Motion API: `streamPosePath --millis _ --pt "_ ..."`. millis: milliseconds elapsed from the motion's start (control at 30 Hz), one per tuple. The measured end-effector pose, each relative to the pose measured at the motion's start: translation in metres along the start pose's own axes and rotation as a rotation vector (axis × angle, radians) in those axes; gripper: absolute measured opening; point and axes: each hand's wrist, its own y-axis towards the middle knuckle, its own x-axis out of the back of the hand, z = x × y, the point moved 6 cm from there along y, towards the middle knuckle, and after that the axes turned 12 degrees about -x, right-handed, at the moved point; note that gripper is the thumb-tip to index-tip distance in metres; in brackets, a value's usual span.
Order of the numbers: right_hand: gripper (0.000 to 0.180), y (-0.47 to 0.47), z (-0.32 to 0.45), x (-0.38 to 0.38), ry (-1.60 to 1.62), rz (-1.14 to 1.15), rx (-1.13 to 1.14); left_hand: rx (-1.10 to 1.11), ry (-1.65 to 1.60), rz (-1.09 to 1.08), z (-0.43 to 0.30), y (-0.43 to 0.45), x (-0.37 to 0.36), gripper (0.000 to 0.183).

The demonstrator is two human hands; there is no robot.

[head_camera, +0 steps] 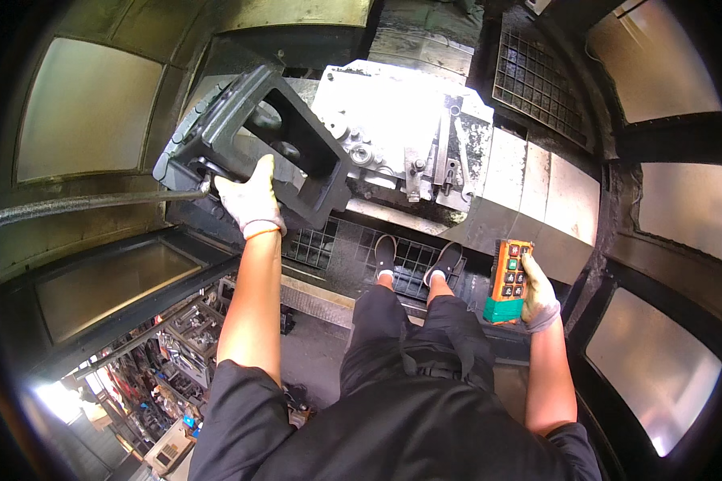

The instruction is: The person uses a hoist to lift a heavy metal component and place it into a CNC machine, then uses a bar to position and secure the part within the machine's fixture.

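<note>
My left hand (pixel 251 195), in a pale work glove, rests on a large dark metal casting (pixel 322 129), its thumb raised and its fingers partly hidden at the edge. The casting has a rectangular frame with round openings inside and sits tilted in the view, left of the bright machine table. A long metal bar or hose (pixel 102 204) meets it beside my fingers. Gloved too, my right hand (pixel 538 291) holds an orange push-button remote control (pixel 509 279), wrapped in green tape at its lower end, with the thumb at the upper buttons.
On the machine table (pixel 385 96) lie a combination wrench (pixel 462 153), a clamp (pixel 415 168) and round metal parts (pixel 361 154). Metal way covers (pixel 538 177) extend right. My feet stand on a grid floor (pixel 412 264). Windowed enclosure panels (pixel 90 111) surround me; cluttered shelves (pixel 186 343) stand lower left.
</note>
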Motion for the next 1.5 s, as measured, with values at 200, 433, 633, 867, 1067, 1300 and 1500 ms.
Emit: streamPosePath --millis 200,433,633,867,1067,1300,1500 --pt "0.035 0.000 0.000 0.009 0.042 0.013 0.003 -0.005 -0.123 0.000 -0.025 -0.006 -0.030 0.080" --pt "0.034 0.006 0.005 0.015 0.065 0.048 0.060 -0.026 -0.176 0.019 -0.031 0.001 -0.061 0.075" --pt "0.033 0.001 0.014 0.012 0.068 0.063 0.058 0.032 -0.152 0.023 -0.052 0.002 -0.086 0.068" --pt "0.036 0.000 0.016 0.020 0.089 0.064 0.038 0.072 -0.225 0.031 -0.066 -0.001 -0.121 0.061" --pt "0.032 0.001 0.018 0.021 0.075 0.094 0.059 0.173 -0.198 0.012 -0.044 0.012 -0.144 0.055" --pt "0.031 0.001 0.015 0.030 0.054 0.077 0.046 0.267 -0.122 -0.032 -0.047 0.000 -0.166 0.057" --pt "0.033 0.002 0.014 0.033 0.084 0.062 0.045 0.405 -0.161 -0.040 -0.044 -0.012 -0.185 0.056"
